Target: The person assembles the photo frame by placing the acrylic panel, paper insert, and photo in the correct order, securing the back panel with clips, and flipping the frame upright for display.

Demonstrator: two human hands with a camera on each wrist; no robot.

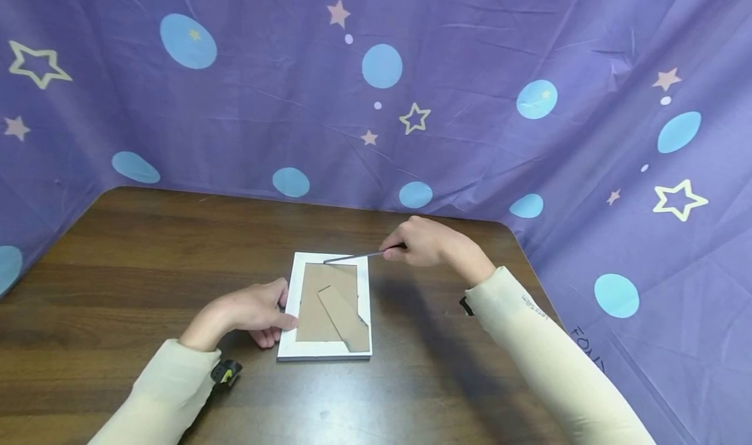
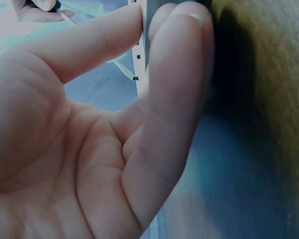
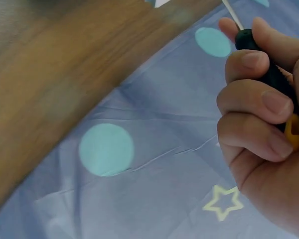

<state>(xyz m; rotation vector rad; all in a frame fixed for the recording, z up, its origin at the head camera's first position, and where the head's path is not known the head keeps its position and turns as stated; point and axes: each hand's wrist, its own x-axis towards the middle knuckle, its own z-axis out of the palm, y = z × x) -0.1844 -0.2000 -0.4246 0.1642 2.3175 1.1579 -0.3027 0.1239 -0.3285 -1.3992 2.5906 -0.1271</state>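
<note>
Right hand (image 1: 423, 239) gripping screwdriver (image 1: 355, 257), pointed left, left hand (image 1: 252, 309) pinching frame (image 1: 314, 308), its long axis running forward

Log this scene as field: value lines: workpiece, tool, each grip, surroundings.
workpiece: white picture frame, back side up
backing: brown panel with a stand leg on it
tool: screwdriver, dark and yellow handle, thin shaft
tool tip: at the backing's far edge; contact cannot be told
left grip: holds the frame's left side, thumb on the border
right grip: wrapped round the screwdriver handle
surface: brown wood-look table
backdrop: purple curtain with stars and blue dots
</note>
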